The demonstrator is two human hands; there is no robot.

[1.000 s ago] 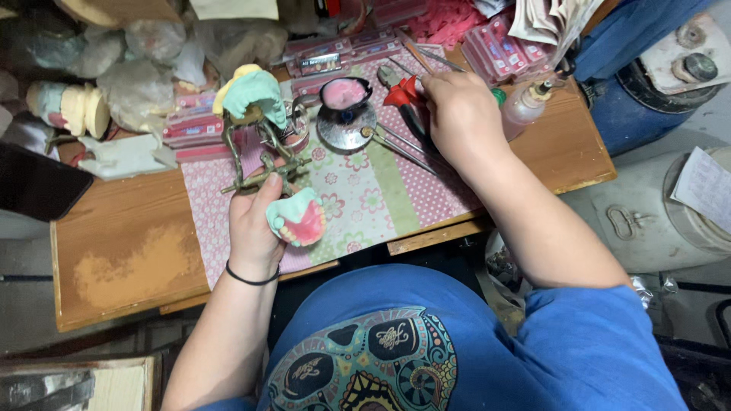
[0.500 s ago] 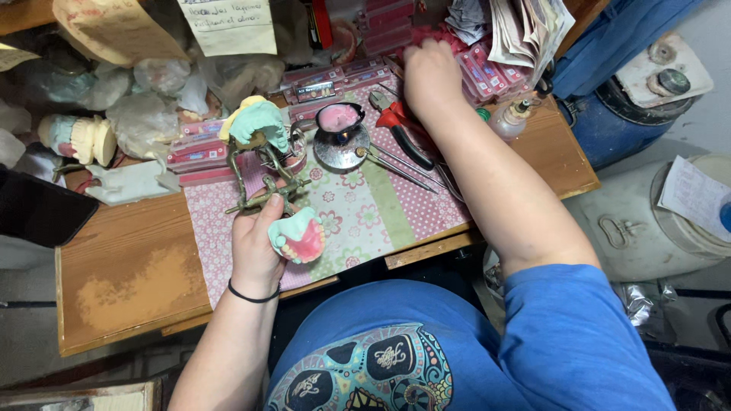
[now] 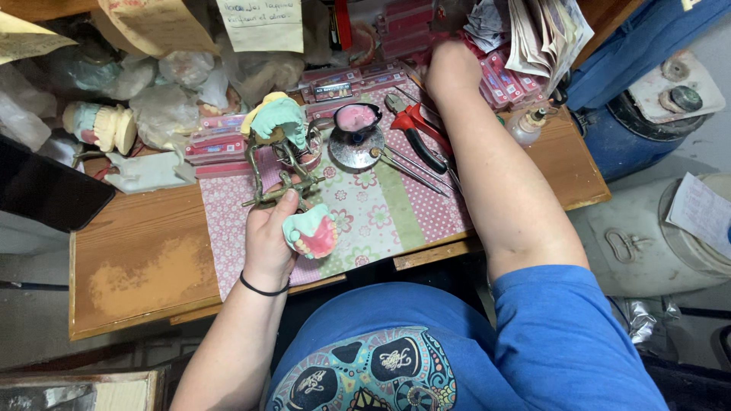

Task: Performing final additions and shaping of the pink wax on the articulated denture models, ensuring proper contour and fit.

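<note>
My left hand [image 3: 270, 236] grips the metal frame of a dental articulator [image 3: 278, 171], which carries a green plaster cast at its top and a green cast with a pink denture [image 3: 311, 232] by my fingers. My right hand [image 3: 451, 68] reaches to the far side of the desk, among pink flat boxes [image 3: 411, 34]; whether it holds anything is hidden. Between the hands stands a small metal bowl [image 3: 356, 133] with pink material in it. Red-handled pliers [image 3: 415, 125] and thin metal tools [image 3: 403, 164] lie on a flowered mat [image 3: 381, 213].
A wooden desk [image 3: 145, 259] carries plastic bags, another cast [image 3: 99, 125] at the left, a dark tablet [image 3: 46, 190], a small dropper bottle [image 3: 527, 125] and paper stacks. To the right stand a blue drum [image 3: 647, 91] and a white container [image 3: 647, 243].
My right hand has moved from the red pliers area up and away to the pink boxes at the back of the desk. The left hand keeps the articulator in place.
</note>
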